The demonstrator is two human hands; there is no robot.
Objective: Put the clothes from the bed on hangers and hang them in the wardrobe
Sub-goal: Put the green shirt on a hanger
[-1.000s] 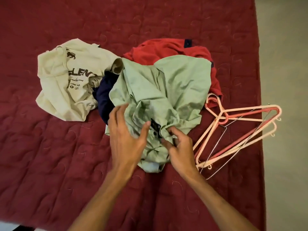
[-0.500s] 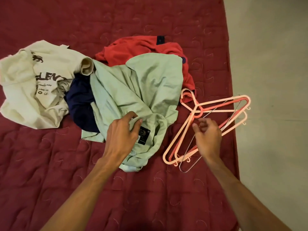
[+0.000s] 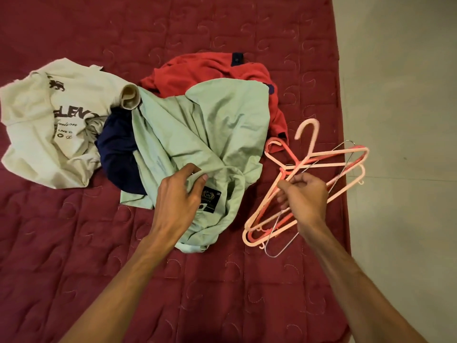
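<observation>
A big bed (image 3: 74,268) has a dark red quilt with curly stitches on it. A pile of clothes lies on the quilt. On top is a light green shirt (image 3: 222,120), all crumpled. The left hand (image 3: 178,194) grips a fold of this green shirt, with its fingers and thumb curled into the cloth. A small black label (image 3: 210,198) on the shirt sits just beside the thumb. Under the green shirt, on its left side, a dark blue piece of clothing (image 3: 116,149) peeks out. Next to that lies a cream T-shirt (image 3: 32,112) with dark letters and a small lion picture on it. Behind the green shirt, farther from the person, lies a red piece of clothing (image 3: 197,70). To the right of the clothes, near the edge of the bed, is a bunch of hangers (image 3: 341,151) lying across each other. Most are pink plastic, some pale and some darker. A thin wire hanger (image 3: 271,255) lies mixed in with them. The right hand (image 3: 306,196) is over this bunch, and its fingers are curled and pinch a bar of a pale pink hanger (image 3: 313,139). The hook of that hanger points away from the person, close to the red clothing. Past the edge of the bed, on the right, is a plain grey floor (image 3: 400,95). Both arms are bare.
</observation>
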